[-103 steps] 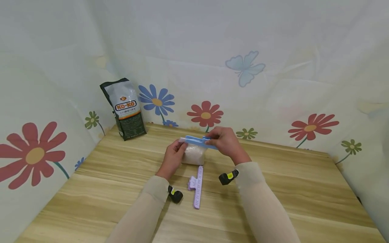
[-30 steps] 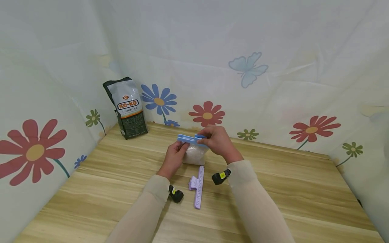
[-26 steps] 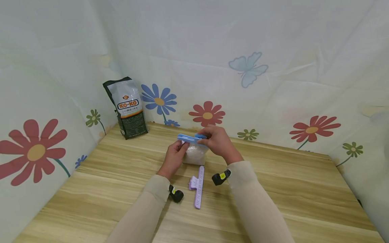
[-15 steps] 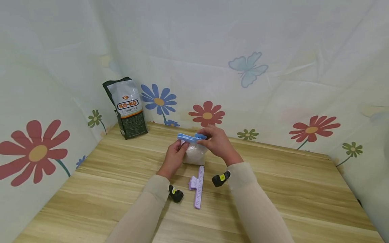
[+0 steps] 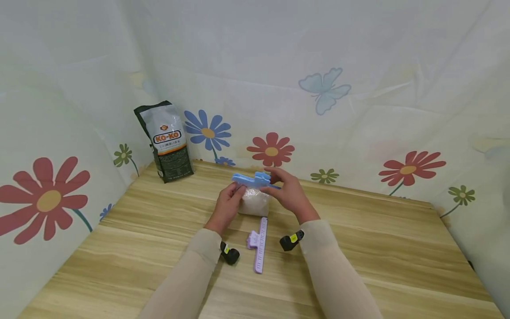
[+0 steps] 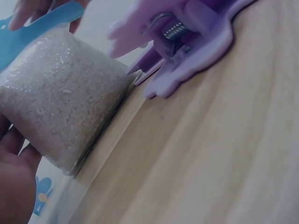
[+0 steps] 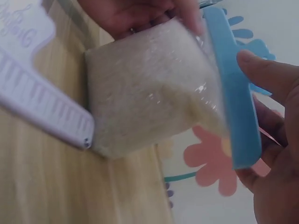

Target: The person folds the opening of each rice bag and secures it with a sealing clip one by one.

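Observation:
A clear plastic bag of rice [image 5: 254,203] stands on the table below a blue bag clip [image 5: 246,180], which lies across its top edge. My left hand [image 5: 226,206] pinches the bag's upper left corner near the clip; in the left wrist view its fingers [image 6: 14,140] go behind the bag. My right hand [image 5: 292,195] is loosened around the clip's right part, thumb and fingers spread apart. In the right wrist view the right thumb [image 7: 261,70] lies straight at the clip's bar, other fingers partly hidden behind it. Nearer me, a purple bag clip [image 5: 260,246] lies flat.
A dark green and silver KO-KO bag [image 5: 165,141] stands at the back left, leaning near the curtain. The flower-printed curtain [image 5: 358,110] closes off the back and sides of the wooden table [image 5: 390,248].
The blue clip has shifted left over the bag's top. In the last half second my right fingers have spread, uncovering the clip's handle. The left hand keeps its place.

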A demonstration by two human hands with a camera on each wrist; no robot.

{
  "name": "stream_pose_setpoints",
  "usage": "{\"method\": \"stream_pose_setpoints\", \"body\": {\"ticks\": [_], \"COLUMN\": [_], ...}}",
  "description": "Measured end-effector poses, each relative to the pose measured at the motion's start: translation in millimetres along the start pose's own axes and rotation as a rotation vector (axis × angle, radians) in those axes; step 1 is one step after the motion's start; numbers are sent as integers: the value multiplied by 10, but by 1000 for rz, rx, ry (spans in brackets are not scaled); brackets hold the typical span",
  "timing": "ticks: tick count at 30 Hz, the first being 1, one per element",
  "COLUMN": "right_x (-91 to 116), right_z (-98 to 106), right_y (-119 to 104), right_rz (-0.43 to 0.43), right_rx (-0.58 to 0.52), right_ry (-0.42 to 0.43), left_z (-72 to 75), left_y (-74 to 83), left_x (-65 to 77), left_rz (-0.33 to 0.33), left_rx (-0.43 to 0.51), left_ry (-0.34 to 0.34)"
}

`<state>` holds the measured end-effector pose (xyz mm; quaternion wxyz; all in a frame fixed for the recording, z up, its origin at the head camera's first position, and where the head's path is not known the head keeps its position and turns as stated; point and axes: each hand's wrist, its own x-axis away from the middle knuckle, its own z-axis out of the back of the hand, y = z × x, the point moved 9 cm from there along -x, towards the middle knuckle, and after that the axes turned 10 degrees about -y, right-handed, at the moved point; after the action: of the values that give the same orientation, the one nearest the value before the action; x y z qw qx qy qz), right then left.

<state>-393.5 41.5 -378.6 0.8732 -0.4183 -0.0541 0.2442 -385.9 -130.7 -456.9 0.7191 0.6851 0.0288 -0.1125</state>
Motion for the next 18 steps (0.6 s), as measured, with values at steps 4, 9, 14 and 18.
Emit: {"method": "stream_pose_setpoints", "body": {"ticks": [4, 9, 14, 18], "right_x": [60, 135, 188, 205], "right_z": [1, -36, -135, -260], "right_y": [157, 398, 649, 774], "right_rz": [-43, -129, -216, -231], "right_rx": [-74, -178, -261, -327], "right_ry": [27, 40, 36, 3], "left_z": [-19, -4, 15, 7], "left_y": [26, 17, 6, -16], "left_x": [13, 7, 30, 58], "left_rz": [-4, 5, 53, 89], "left_rx": [15, 8, -19, -18], "left_ry": [-38, -75, -137, -191]}}
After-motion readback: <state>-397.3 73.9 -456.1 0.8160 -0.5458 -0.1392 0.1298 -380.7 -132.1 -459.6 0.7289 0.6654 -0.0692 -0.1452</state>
